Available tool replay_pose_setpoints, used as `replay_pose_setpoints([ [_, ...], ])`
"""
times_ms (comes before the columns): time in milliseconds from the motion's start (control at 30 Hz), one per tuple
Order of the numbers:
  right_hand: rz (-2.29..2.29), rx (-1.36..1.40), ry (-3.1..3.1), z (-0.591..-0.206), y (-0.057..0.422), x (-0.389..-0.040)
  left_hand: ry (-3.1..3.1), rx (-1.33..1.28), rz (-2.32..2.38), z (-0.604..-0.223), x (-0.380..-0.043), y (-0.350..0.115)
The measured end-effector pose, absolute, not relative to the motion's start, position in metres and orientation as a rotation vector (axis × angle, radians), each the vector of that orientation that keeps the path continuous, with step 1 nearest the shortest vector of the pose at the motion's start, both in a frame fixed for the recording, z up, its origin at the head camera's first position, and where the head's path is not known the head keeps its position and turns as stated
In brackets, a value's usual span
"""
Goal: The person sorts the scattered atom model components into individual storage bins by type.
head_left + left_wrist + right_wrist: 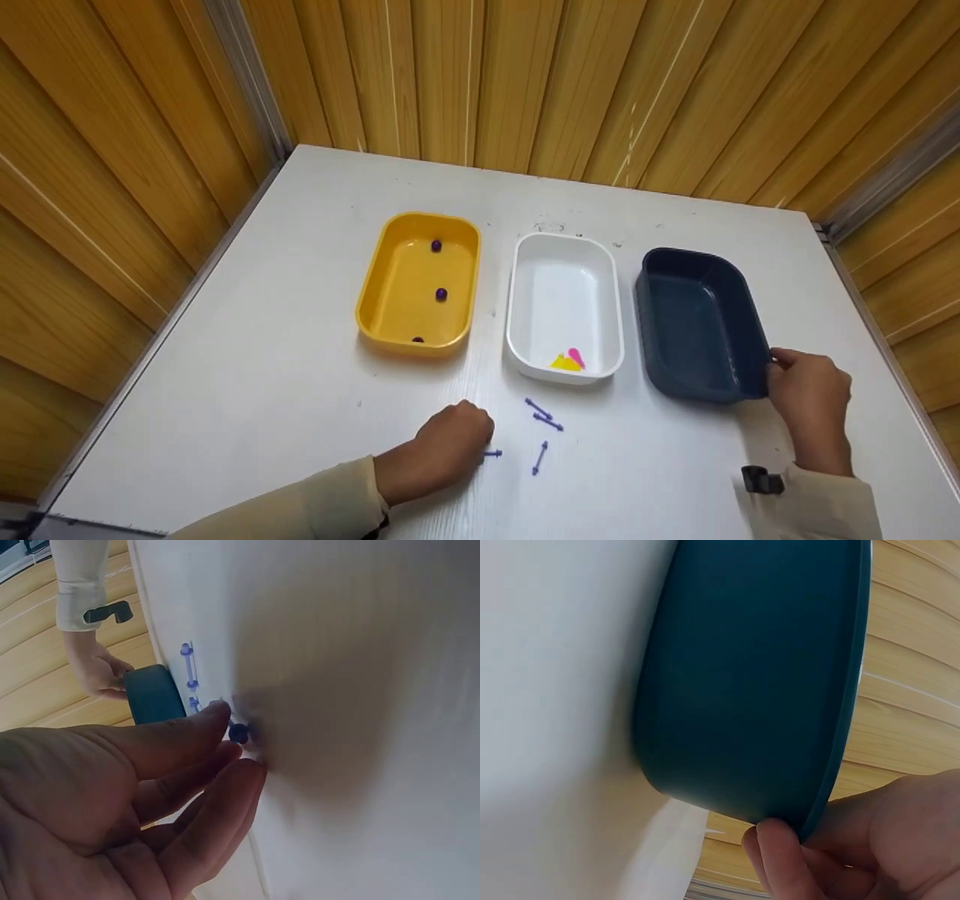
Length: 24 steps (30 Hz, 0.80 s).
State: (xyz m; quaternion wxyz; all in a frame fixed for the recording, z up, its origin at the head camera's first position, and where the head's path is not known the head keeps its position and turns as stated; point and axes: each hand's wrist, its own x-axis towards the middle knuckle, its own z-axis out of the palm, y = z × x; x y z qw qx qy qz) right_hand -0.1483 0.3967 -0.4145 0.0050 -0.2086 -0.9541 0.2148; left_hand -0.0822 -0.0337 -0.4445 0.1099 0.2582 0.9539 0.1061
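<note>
At the front of the white table, my left hand (450, 442) has its thumb and fingers closed around a small purple rod with knobbed ends (493, 453). One dark knob (238, 733) shows between the fingertips in the left wrist view, close to the tabletop. Similar purple rods (540, 457) lie just right of that hand, two of them crossing near the white tray. On the right side, my right hand (810, 397) pinches the rim of a dark blue tray (705, 394) at its near right corner. Thumb and fingers straddle that rim in the right wrist view.
A yellow tray (412, 346) at the left holds purple balls (441, 295). Between the two coloured trays stands a white tray (564, 375) with a yellow piece (566, 363) and a pink piece (576, 357) inside. Wood-panelled walls (465, 82) enclose the table (247, 360).
</note>
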Motion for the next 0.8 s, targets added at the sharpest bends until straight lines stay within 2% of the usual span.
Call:
replay_pose_setpoints([
  [367,0.654,-0.624,-2.979,-0.418,0.398,-0.148,2.945,0.773,0.254,-0.454,-0.081,-0.027],
  [800,0.678,-0.615,-2.957,-0.421,0.400,-0.146,2.903,0.830,0.349,-0.445,-0.083,-0.022],
])
